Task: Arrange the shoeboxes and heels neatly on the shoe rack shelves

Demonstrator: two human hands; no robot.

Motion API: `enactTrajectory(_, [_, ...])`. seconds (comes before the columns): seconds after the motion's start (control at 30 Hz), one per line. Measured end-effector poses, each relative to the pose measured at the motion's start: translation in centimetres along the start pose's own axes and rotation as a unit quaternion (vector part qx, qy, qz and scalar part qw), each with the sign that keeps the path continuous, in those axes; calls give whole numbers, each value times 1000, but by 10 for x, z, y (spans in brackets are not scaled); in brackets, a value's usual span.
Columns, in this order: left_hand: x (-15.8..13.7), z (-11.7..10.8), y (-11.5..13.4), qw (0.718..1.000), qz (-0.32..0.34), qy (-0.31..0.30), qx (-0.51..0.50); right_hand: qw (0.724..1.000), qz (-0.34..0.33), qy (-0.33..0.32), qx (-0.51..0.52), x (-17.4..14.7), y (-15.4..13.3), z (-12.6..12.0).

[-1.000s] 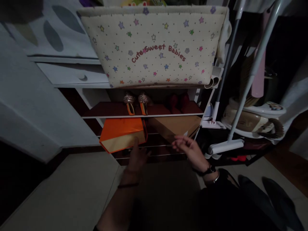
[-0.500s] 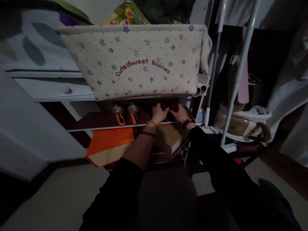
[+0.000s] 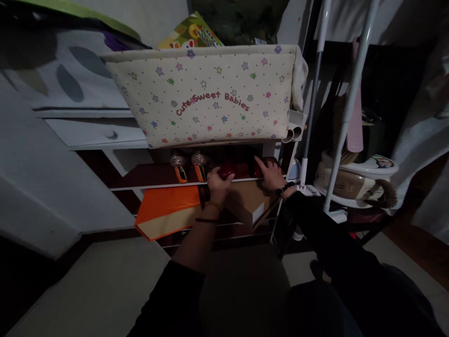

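My left hand (image 3: 219, 185) is closed around a glossy dark red shoe (image 3: 226, 171) at the front edge of the dark shelf (image 3: 140, 176). My right hand (image 3: 272, 175) is at a second dark red shoe (image 3: 257, 169), its index finger stretched along it and its other fingers bent; shadow hides part of the grip. To the left of my hands, a pair of shoes with glittery heels (image 3: 199, 159) and orange-and-black parts stands on the same shelf. Below my wrists lie a brown cardboard box (image 3: 247, 199) and an orange box (image 3: 168, 201).
A cream fabric basket (image 3: 210, 93) with stars overhangs the shelf. White poles (image 3: 345, 121) lean at the right, near a beige-and-white basin-like object (image 3: 340, 182). A white drawer (image 3: 94, 132) is at the left, above pale floor (image 3: 91, 281).
Both hands have drawn back toward the shelf's front edge and spread apart. The red shoes show more, the left one now at the edge. The view has shifted slightly.
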State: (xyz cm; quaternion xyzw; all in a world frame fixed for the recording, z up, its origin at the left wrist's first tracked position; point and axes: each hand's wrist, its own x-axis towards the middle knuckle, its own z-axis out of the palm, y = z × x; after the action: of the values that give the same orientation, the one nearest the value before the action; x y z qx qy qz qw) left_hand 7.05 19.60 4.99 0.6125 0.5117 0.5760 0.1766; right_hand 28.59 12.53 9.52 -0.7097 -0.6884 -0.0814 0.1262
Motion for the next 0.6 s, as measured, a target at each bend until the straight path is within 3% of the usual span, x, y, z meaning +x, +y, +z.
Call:
enactTrajectory(0.17, [-17, -28, 5, 996, 81, 0, -22, 996, 53, 65, 7, -18, -28, -13])
enactTrajectory(0.27, [-28, -47, 0, 992, 123, 4, -23, 994, -14, 108, 34, -32, -60, -22])
enactTrajectory(0.4, [-39, -75, -8, 996, 79, -21, -32, 981, -101, 117, 117, -37, -108, -25])
enactTrajectory(0.47, [-39, -90, -11, 995, 91, -17, -23, 971, -120, 114, 173, -30, -130, -24])
enactTrajectory(0.6, [-6, -128, -16, 986, 108, 111, 63, 948, -107, 93, 285, 0, -168, -20])
